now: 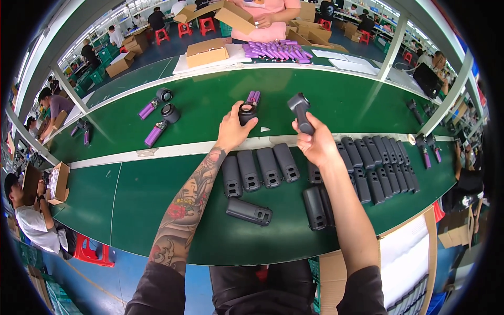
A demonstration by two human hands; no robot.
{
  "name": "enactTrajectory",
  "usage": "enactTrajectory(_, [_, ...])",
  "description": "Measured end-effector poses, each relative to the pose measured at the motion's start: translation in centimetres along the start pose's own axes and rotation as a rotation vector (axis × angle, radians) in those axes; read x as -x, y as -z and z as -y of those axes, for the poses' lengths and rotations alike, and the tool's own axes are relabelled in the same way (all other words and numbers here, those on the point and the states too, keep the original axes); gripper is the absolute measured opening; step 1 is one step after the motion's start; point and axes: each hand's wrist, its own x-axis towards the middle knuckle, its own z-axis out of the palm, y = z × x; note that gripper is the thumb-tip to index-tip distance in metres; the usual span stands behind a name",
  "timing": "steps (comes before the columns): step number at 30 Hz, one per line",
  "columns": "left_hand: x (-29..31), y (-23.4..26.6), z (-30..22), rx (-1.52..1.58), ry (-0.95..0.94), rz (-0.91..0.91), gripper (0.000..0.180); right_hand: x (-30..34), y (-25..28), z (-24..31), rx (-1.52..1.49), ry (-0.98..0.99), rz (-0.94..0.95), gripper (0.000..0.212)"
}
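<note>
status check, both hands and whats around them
Left hand shut on black round-headed unit with purple cells. Right hand shut on dark grey housing, raised. Rows of grey shells lie below on green table.

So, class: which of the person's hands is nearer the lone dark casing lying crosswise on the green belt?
Left. The left hand is up-left of the crosswise casing; the right hand is farther up-right.

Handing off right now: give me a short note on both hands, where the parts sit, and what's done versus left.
Left hand: grips a purple-celled unit with black round head on the green belt.
Right hand: holds up a dark grey casing.
Done: nothing on the held unit; it is uncased.
Left: two more bare units wait at the left; empty casings lie in rows near the hands.
</note>
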Motion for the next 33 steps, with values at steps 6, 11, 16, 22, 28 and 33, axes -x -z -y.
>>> enactTrajectory(6, [-1.5, 2.0, -1.7, 0.213, 0.168, 0.39, 0.058, -1.2, -1.0, 1.7, 0.38, -0.008, -0.448, 0.031])
enactTrajectory(11, [-1.5, 4.1, 1.3, 0.654, 0.364, 0.447, 0.064, -2.1, -4.7, 0.7, 0.513, 0.005, -0.619, 0.03])
enactTrajectory(16, [0.1, 7.7, 1.9, 0.928, 0.562, 0.325, 0.054, -1.4, -3.7, 0.6, 1.02, 0.154, -0.59, 0.028])
enactTrajectory(22, [1.9, 12.3, 4.1, 0.953, 0.551, 0.237, 0.05, 0.3, -6.2, -2.4, 1.858, 0.439, -0.515, 0.036])
enactTrajectory(28, [5.0, 16.8, 2.8, 0.75, 0.442, 0.266, 0.05, 1.3, -7.8, -4.1, 1.947, 0.588, -0.42, 0.042])
enactTrajectory(33, [7.0, 18.6, 2.5, 0.683, 0.417, 0.359, 0.053, 1.4, -7.3, -5.1, 1.785, 0.654, -0.376, 0.044])
